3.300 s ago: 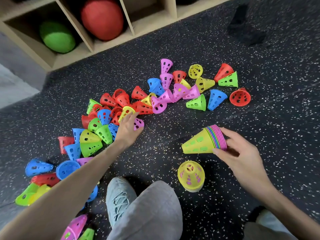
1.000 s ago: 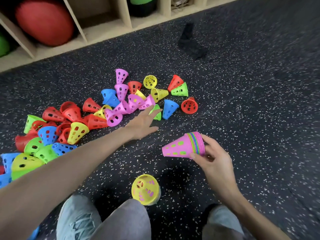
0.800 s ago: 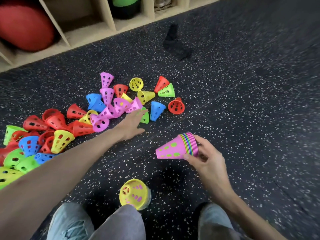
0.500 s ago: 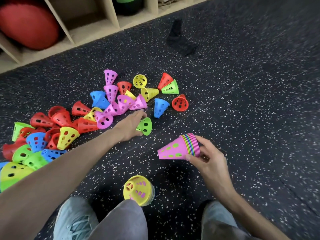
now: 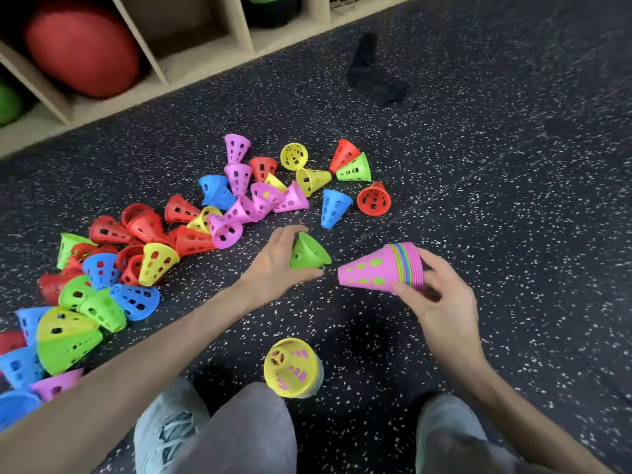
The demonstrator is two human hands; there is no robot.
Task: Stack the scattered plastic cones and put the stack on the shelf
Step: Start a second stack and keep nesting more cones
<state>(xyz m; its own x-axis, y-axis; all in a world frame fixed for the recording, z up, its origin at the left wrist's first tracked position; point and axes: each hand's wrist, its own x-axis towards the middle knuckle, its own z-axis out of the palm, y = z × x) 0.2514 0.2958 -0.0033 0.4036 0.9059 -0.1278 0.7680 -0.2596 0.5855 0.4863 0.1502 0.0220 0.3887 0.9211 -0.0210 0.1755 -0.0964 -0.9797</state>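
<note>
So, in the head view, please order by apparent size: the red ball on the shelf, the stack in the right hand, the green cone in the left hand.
1. red ball, largest, though farthest from the camera.
2. stack, held by the right hand.
3. green cone, held by the left hand, smallest.

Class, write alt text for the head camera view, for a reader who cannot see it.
A person's left hand holds a green cone beside the pink-topped cone stack gripped sideways in the right hand. Loose cones in many colours litter the speckled floor; a second, yellow-topped stack stands near the knees, and a wooden shelf runs behind.
</note>
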